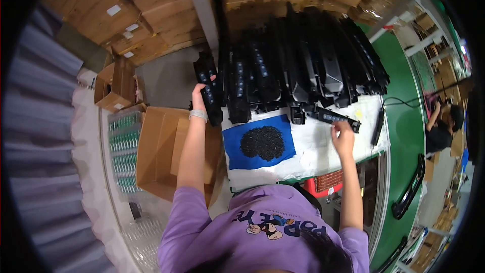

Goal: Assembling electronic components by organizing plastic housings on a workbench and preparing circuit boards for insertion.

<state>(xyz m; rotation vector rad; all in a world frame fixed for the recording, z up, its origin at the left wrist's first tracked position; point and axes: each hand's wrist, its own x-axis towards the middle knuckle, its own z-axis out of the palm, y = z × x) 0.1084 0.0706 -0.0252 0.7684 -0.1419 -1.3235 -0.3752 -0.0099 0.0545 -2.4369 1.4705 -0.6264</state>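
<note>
closest in, the person in the purple shirt (262, 232) leaned over the counter (313, 146), both forearms reaching away from the body. just ahead lay a blue cloth (232, 141) with a heap of small black screws (261, 142) in its middle, likely kept there so they stayed together and within easy reach of either hand. the right hand (343, 139) rested on the white cover, its grip loose, fingertips touching the near end of a long black plastic part (333, 118) that lay flat on the counter. the left hand (199, 96) reached further out, its grip clenched round another black part (209, 91), held upright beside the pile. an open cardboard box (161, 146) sat to the left, below the counter edge. beyond, many more black parts (303, 60) leaned on edge in a row, probably stacked so each could be pulled out singly. brown cartons (151, 15) rose behind them.
</note>
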